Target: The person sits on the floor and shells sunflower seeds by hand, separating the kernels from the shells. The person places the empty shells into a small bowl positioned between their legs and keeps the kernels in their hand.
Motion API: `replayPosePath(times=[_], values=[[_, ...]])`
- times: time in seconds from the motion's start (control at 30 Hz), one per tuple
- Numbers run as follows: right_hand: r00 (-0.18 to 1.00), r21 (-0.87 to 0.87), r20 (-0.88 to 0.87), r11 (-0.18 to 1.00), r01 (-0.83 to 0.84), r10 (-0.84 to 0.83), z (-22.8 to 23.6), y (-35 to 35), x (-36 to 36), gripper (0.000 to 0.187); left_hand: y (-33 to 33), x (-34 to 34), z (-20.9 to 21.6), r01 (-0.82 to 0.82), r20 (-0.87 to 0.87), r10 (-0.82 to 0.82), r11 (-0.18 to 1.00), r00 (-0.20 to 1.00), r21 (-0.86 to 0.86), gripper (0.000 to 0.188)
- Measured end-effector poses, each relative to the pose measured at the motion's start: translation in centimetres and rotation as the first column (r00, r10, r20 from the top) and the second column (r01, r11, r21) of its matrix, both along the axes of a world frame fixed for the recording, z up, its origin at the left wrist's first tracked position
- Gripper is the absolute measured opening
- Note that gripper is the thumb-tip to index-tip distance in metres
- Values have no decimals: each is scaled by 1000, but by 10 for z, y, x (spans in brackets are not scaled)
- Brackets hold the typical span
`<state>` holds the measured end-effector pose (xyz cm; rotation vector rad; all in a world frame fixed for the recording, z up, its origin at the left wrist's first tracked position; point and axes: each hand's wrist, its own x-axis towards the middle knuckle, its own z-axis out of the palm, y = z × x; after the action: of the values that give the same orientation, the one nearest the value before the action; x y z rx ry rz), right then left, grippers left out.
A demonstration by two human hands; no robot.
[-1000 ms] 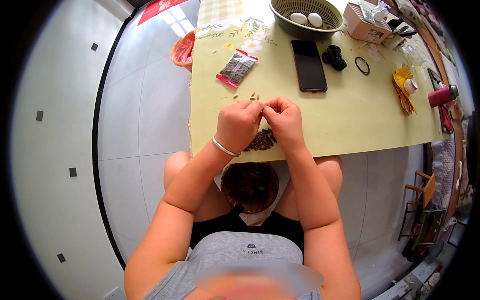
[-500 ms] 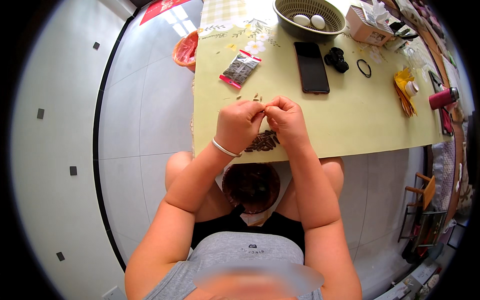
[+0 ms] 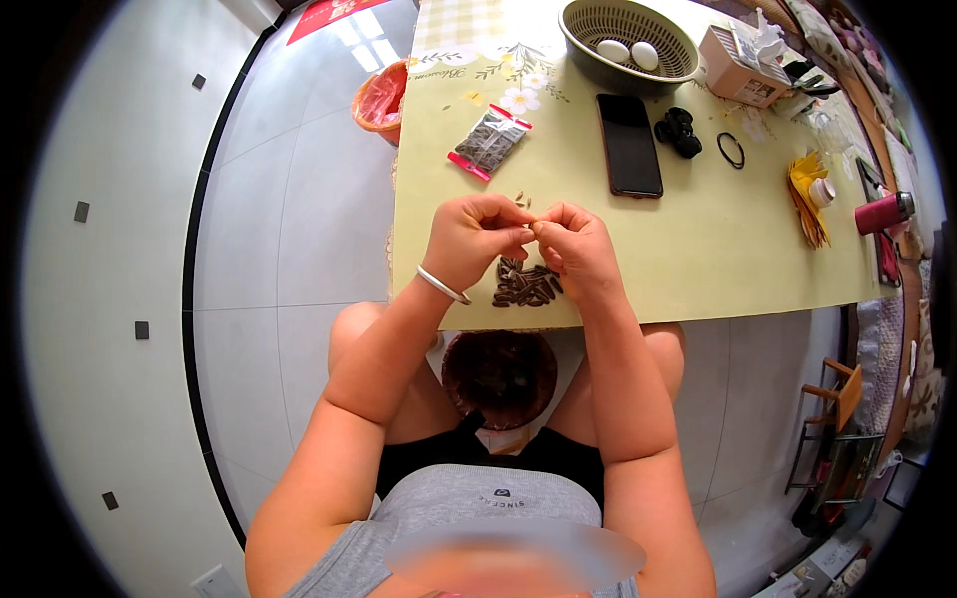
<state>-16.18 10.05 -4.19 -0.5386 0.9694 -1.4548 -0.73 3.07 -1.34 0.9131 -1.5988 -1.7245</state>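
My left hand (image 3: 472,235) and my right hand (image 3: 575,246) meet fingertip to fingertip over the near edge of the table. Both are pinched on something tiny that looks like a sunflower seed, mostly covered by the fingers. Just below them lies a pile of dark, striped sunflower seeds (image 3: 526,286). Beyond my fingertips are a few pale shelled kernels (image 3: 522,199), partly screened by my left hand. Farther off rests a clear packet of seeds (image 3: 488,142) with pink-red ends. A pale bangle circles my left wrist.
On the yellow-green tablecloth (image 3: 728,254) lie a black phone (image 3: 630,146), a small black object (image 3: 678,133) and a black loop (image 3: 731,149). A basket (image 3: 588,68) with two white eggs and a tissue box (image 3: 743,68) stand behind. Between my knees sits a dark bin (image 3: 498,379).
The fingers of my left hand have opened out a little, and both hands still touch at the tips. More of the seed pile shows. The whole view has shifted slightly.
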Motion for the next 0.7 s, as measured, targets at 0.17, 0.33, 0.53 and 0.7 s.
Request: replayPosePath(times=[0.17, 0.33, 0.53, 0.7], values=[[996, -18, -71, 999, 49, -50, -3, -2, 4, 7, -5, 0, -2, 8, -75, 8, 977, 997, 215, 9], [979, -27, -166, 993, 118, -121, -8, -2, 8, 7, -9, -1, -5, 20, -110, 16, 949, 994, 313, 7], [953, -70, -191, 972, 224, -234, -4, -2, 19, 7, -7, -5, -8, -24, -130, 70, 946, 989, 324, 4], [934, -78, -205, 956, 282, -293, -10, -3, 19, 7, -6, -9, -11, -79, -156, 136, 941, 978, 328, 8]])
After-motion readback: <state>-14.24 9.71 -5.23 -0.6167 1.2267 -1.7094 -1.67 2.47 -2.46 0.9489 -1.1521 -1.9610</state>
